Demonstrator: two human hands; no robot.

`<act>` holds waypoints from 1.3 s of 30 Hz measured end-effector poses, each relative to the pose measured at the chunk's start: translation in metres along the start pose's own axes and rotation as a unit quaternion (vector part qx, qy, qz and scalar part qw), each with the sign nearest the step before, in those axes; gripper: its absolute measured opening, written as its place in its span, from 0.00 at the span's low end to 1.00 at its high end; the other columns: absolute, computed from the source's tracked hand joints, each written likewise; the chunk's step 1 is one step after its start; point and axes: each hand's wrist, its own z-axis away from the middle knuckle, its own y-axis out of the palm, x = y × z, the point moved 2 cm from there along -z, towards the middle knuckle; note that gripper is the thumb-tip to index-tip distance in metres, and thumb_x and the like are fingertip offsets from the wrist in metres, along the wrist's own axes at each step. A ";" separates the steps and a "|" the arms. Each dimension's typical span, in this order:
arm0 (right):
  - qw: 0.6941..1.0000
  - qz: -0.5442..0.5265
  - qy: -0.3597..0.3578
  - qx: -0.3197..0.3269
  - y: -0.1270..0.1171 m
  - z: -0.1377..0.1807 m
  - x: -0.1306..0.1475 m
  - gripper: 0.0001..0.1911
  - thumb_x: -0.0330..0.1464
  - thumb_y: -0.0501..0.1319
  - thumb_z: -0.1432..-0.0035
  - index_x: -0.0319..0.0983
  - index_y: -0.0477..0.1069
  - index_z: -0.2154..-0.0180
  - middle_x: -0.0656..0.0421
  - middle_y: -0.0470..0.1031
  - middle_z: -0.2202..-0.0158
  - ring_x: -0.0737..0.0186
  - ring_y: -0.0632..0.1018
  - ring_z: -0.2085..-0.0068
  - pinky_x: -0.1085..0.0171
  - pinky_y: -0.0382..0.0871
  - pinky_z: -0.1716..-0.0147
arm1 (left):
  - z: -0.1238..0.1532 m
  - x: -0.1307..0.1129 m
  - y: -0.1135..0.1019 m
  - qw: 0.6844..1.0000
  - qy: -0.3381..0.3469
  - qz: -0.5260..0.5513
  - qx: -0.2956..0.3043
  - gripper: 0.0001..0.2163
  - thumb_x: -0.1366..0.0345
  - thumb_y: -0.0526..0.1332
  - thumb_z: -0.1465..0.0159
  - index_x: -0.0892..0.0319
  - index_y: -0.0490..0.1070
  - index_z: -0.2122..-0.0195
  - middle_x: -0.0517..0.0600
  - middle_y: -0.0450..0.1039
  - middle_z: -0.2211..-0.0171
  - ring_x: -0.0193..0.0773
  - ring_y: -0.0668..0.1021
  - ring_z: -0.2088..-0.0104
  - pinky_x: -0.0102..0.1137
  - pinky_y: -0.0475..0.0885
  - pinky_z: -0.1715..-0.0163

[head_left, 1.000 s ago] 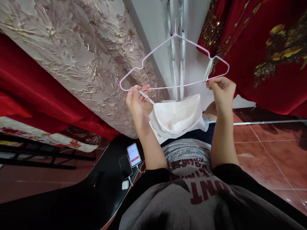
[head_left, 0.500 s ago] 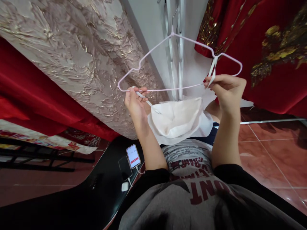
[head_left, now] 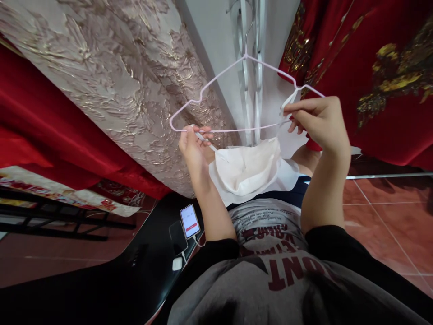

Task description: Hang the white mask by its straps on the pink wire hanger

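A pale pink clothes hanger is held up before me, its metal hook toward the rack. My left hand closes around the lower left of its bottom bar, with a white strap across the fingers. Another white strap loops over the notch on the hanger's right shoulder. My right hand pinches this loop between thumb and forefinger, the other fingers curled near the bar's right end. Both straps lead down toward a white cloth garment on my lap. My right hand hides the hanger's right tip.
A white metal rack stands against the wall ahead. Pinkish textured fabric hangs on the left, red embroidered fabric on the right. Two phones with cables, one a lit phone, and a small white case lie on the black seat.
My right hand has drawn the strap loop inward and slightly up along the hanger, and its wrist has turned. My left hand keeps its hold. The view has shifted a little.
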 end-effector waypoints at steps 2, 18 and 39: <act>1.000 0.012 -0.010 -0.010 0.009 -0.012 0.004 0.09 0.26 0.67 0.41 0.42 0.86 0.62 0.59 0.83 0.72 0.65 0.78 0.76 0.59 0.79 0.72 | 0.001 -0.002 0.000 1.000 0.005 -0.003 0.004 0.13 0.51 0.63 0.27 0.54 0.70 0.63 0.50 0.82 0.68 0.33 0.81 0.72 0.26 0.71 0.76; 0.889 -0.102 -0.140 -0.424 -0.033 -0.003 -0.083 0.15 0.41 0.65 0.35 0.45 0.76 0.48 0.56 0.80 0.46 0.54 0.84 0.42 0.44 0.75 0.35 | -0.001 -0.002 -0.002 1.000 0.015 -0.009 0.025 0.15 0.53 0.64 0.26 0.55 0.69 0.67 0.50 0.82 0.68 0.32 0.78 0.76 0.26 0.70 0.75; 0.996 0.008 -0.077 -0.054 0.036 0.019 -0.027 0.34 0.48 0.74 0.42 0.51 0.74 0.37 0.56 0.81 0.44 0.54 0.84 0.56 0.44 0.78 0.42 | -0.001 0.000 -0.025 0.975 0.178 -0.048 -0.123 0.05 0.67 0.61 0.32 0.54 0.77 0.60 0.50 0.84 0.58 0.37 0.83 0.63 0.28 0.72 0.72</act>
